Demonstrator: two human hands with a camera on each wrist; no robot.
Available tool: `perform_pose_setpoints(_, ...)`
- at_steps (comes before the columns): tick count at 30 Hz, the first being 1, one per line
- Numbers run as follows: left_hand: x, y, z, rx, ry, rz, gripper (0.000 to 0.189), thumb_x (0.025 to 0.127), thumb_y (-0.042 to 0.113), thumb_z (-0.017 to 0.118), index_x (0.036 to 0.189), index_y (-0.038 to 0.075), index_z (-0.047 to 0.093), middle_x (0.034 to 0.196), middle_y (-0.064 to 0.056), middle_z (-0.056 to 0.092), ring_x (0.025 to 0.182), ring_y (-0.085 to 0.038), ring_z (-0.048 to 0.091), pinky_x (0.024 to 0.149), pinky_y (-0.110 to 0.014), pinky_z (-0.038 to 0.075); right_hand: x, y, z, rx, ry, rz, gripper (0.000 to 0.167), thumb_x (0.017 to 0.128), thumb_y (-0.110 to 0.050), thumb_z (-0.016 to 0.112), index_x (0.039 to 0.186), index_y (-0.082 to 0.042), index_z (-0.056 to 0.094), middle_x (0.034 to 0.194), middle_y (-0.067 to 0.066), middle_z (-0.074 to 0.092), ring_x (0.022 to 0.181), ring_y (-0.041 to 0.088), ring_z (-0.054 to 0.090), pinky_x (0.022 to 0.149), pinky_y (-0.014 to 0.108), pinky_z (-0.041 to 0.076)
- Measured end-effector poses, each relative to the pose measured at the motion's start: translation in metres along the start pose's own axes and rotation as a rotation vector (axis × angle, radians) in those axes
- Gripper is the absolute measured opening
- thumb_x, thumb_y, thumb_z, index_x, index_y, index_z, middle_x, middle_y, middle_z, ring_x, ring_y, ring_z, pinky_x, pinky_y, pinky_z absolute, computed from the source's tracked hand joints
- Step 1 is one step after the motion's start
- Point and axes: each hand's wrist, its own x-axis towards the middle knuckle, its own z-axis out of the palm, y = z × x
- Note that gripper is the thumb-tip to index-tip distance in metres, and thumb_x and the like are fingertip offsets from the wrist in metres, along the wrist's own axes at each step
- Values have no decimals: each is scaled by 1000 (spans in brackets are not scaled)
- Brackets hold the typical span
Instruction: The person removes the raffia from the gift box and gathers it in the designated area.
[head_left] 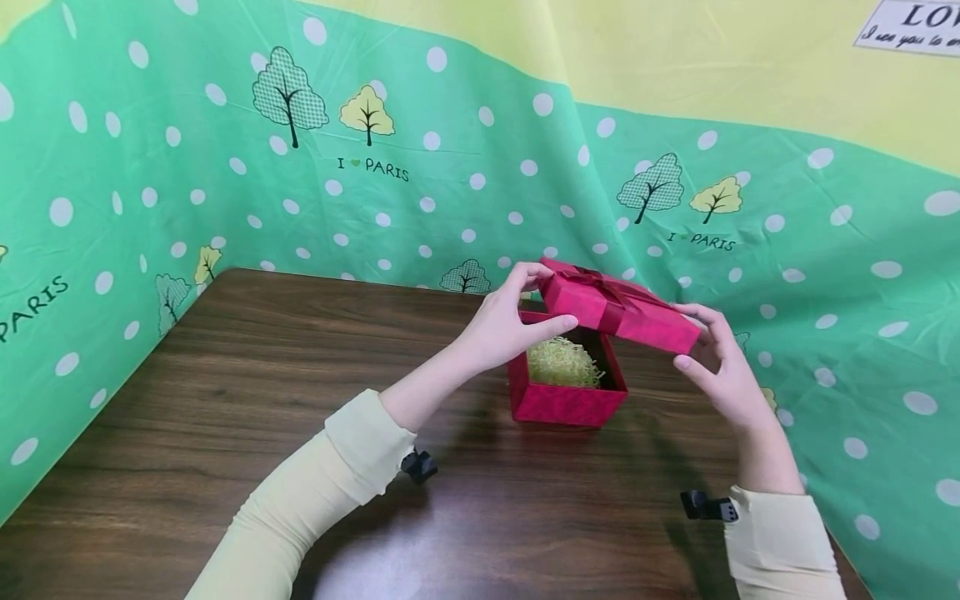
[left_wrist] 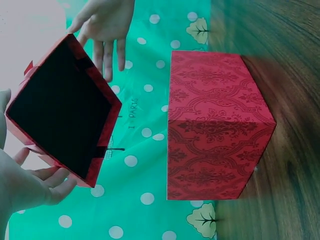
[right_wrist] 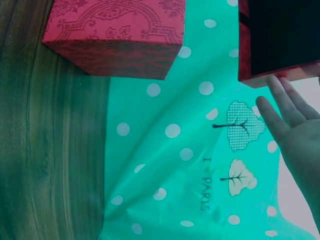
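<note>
A red gift-box lid point(head_left: 622, 312) with a dark red ribbon is held tilted above its box, lower on the right. My left hand point(head_left: 498, 329) grips the lid's left end, thumb on the near side and fingers behind. At the other end, my right hand point(head_left: 727, 383) touches the lid's edge with fairly straight fingers, seen in the right wrist view point(right_wrist: 305, 135). Below stands the open red patterned box point(head_left: 568, 407), holding pale yellow shredded filler point(head_left: 562, 363). The lid's black inside point(left_wrist: 60, 110) shows in the left wrist view.
The box stands on a dark wood-grain table point(head_left: 247, 417). Behind and beside the table hangs a green cloth point(head_left: 480, 217) with white dots and printed trees. Small black cameras sit at the left cuff point(head_left: 418, 467) and right cuff point(head_left: 707, 506).
</note>
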Motion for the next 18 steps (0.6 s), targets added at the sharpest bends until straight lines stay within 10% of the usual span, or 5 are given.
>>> perform_pose_setpoints(18,1,2,9,-86,-27,153,71,80,36,74,141,34,38,141,14,41,126,-2,38,101,-25,39,6,-3,7,306,116,-219,49,96,-1,47,140,0,25,134,16,44,117,20,50,97,24,44)
